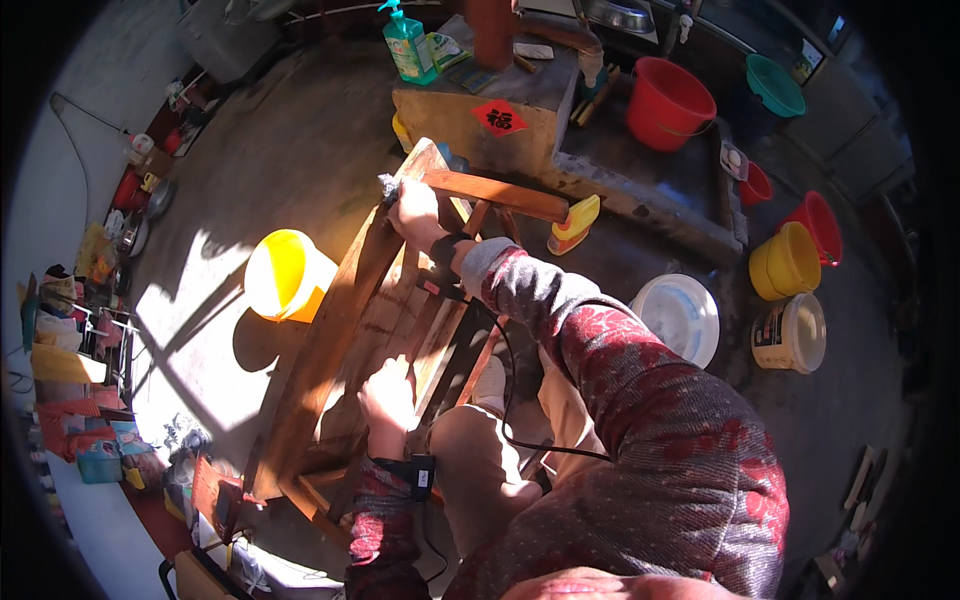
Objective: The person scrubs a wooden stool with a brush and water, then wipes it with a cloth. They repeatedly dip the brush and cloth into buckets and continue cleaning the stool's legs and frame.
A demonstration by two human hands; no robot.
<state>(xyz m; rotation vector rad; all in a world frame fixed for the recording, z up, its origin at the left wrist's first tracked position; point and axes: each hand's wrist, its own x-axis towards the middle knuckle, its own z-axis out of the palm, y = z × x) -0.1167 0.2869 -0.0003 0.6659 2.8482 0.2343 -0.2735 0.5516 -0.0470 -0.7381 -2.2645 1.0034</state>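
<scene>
A wooden chair (345,300) lies tipped over on the concrete floor in front of me. My right hand (412,208) reaches out to its far end and presses a crumpled grey cloth (389,187) against the wood near a leg. My left hand (388,393) rests closed on a wooden slat of the chair close to my knee, steadying it. Both forearms wear red patterned sleeves with a black band at each wrist.
A yellow bucket (283,274) stands left of the chair. A concrete block (490,110) with a green soap bottle (408,45) lies beyond. Red (667,102), yellow (786,262) and white (680,318) tubs sit to the right. Clutter lines the left wall.
</scene>
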